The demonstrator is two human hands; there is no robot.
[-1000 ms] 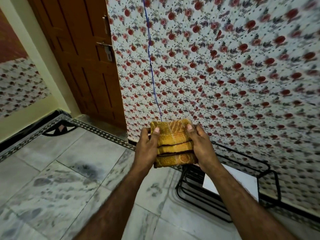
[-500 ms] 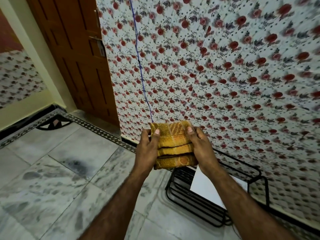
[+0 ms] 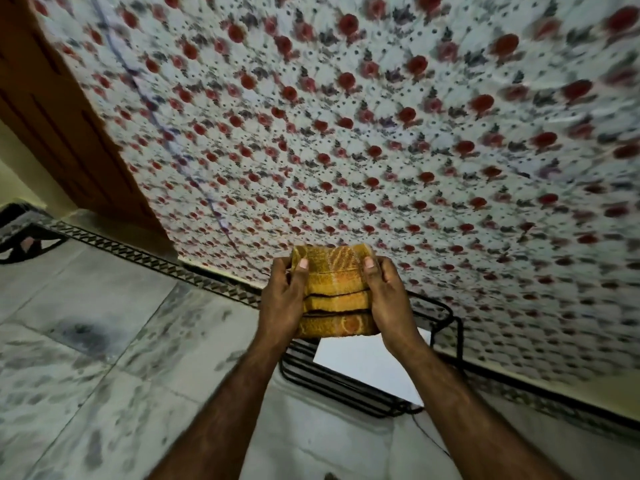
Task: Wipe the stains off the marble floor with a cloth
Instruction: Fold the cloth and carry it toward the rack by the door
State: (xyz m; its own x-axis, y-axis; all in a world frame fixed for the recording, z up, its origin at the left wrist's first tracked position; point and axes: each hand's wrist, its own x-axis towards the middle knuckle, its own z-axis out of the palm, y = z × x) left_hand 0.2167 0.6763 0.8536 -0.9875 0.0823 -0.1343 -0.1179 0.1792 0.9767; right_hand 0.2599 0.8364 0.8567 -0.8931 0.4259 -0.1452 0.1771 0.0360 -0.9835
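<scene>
A folded yellow-orange cloth (image 3: 334,292) with dark stripes is held up in front of me, above the floor. My left hand (image 3: 282,303) grips its left side with the thumb on top. My right hand (image 3: 388,299) grips its right side the same way. The grey-white marble floor (image 3: 104,358) spreads out below and to the left, with a dark stain (image 3: 81,336) on one tile and fainter smudges around it.
A black wire rack (image 3: 346,389) with a white sheet (image 3: 370,365) on it stands on the floor under my hands, against the floral-papered wall (image 3: 346,133). A brown wooden door (image 3: 69,126) is at the left. A patterned border strip (image 3: 138,252) runs along the wall's base.
The view has swung right and closer to the wall, so the door and floor slide left. Both hands keep the same hold on the cloth.
</scene>
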